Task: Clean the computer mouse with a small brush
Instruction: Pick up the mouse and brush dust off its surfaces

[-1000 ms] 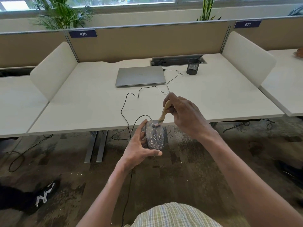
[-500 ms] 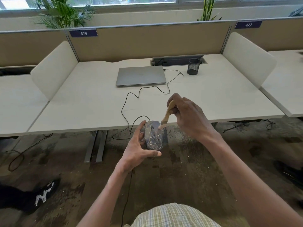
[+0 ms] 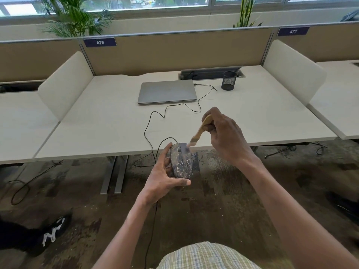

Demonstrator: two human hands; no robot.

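A pale desk (image 3: 108, 123) fills the upper half of the view, its near edge crossing the middle. At 12 o'clock on it lies a closed grey laptop (image 3: 167, 91), with a black mesh cup (image 3: 229, 80) at 1 o'clock. A thin black cable (image 3: 155, 117) snakes from the laptop toward the centre. There, held in the air just off the desk edge, the left hand (image 3: 163, 177) grips a mottled computer mouse (image 3: 181, 161), thumb under its near end. The right hand (image 3: 225, 134), at 2 o'clock from the mouse, pinches a small wooden brush (image 3: 199, 132) whose blurred bristles touch the mouse's far right corner.
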